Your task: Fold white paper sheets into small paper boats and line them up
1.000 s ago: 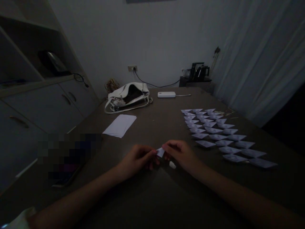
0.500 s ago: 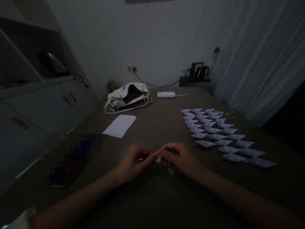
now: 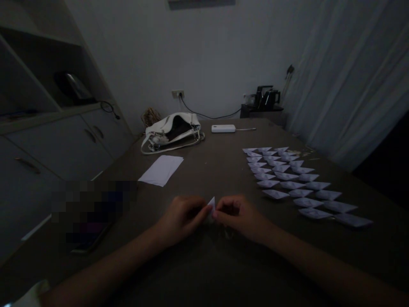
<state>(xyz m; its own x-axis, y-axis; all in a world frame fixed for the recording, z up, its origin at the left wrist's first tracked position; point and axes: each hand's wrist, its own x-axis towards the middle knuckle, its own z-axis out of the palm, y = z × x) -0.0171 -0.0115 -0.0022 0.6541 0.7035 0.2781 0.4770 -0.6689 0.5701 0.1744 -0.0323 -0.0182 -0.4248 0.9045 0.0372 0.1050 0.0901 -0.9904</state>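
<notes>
One folded paper is over the table; your left hand and right hand both pinch it in their grip; paper boats stand in rows on your right.

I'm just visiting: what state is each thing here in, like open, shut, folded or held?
Left hand: pinching the small paper
Right hand: touching the small paper; grip unclear
Small paper: folded, point up
Paper boats: folded, standing in rows
Paper sheets: unfolded, lying flat in a loose stack
White bag: gaping open
Cabinet doors: shut
Wall socket: in use, black cord plugged in
</notes>
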